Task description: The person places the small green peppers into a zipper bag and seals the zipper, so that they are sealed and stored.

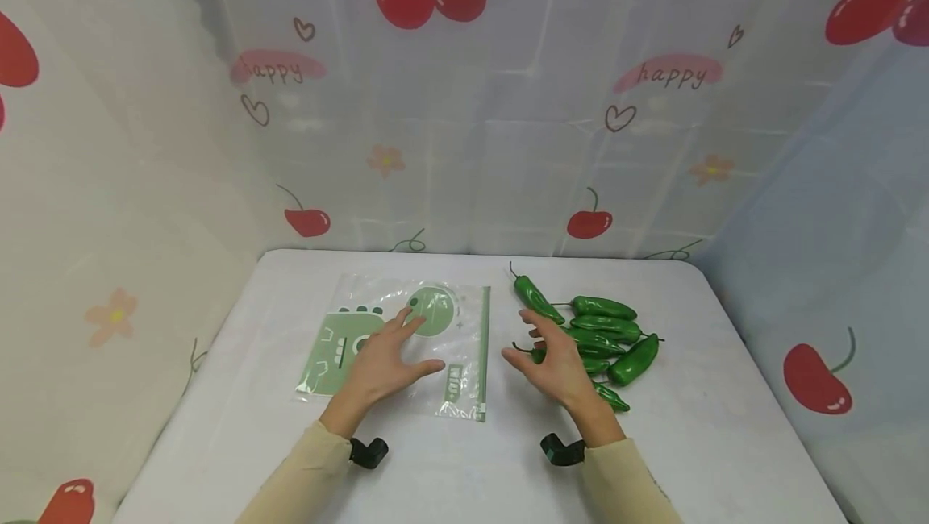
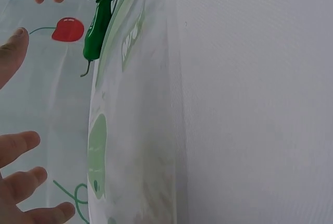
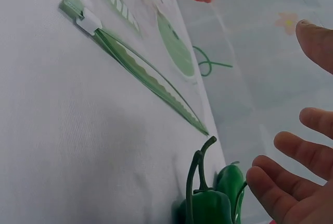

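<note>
A clear zip bag (image 1: 464,330) with green printed figures lies flat on the white table, its green slider edge (image 3: 140,78) facing the peppers. Over the bag hovers my left hand (image 1: 388,359), fingers spread and holding nothing. My right hand (image 1: 555,359) is held above the near-left side of a heap of green peppers (image 1: 635,361), fingers apart and slightly bent, nothing in them. It hides part of the heap. In the right wrist view, pepper stems (image 3: 192,177) stand just below the fingertips. The left wrist view shows a pepper (image 2: 98,31) beyond the bag's edge.
The white table (image 1: 726,427) has rounded far corners. A pale curtain (image 1: 472,185) printed with cherries and flowers hangs behind it and along both sides. Black wrist cameras (image 1: 368,453) sit on both wrists, below beige sleeves (image 1: 305,472).
</note>
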The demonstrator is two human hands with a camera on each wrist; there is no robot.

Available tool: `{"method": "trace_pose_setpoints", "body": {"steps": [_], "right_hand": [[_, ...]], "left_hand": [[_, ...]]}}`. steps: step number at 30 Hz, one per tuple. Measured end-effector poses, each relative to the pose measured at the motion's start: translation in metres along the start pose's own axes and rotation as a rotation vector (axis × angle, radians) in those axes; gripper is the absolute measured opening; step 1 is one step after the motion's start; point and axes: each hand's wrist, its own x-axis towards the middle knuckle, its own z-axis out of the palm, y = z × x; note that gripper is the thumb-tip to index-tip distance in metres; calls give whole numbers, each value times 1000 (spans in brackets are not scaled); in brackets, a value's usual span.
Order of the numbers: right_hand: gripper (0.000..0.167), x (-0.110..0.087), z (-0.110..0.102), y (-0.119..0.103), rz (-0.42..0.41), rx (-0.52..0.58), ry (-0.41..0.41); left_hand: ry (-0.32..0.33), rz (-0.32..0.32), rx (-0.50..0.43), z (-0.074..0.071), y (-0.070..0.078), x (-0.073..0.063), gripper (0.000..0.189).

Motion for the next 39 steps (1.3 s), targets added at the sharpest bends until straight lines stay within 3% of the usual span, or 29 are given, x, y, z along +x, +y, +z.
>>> {"method": "trace_pose_setpoints", "body": {"steps": [10,24,32,39], "right_hand": [[57,3,18,-1,39,100,20],[51,12,37,-7,34,160,18],[47,18,45,-10,96,100,20],[35,25,55,-11,114,39,86]], "left_hand": [[22,-6,-76,9,13,0,91],[65,-6,-88,24,19,4,78],[84,-5,-112,29,22,7,73],[107,11,-222,39,29,12,71]]}}
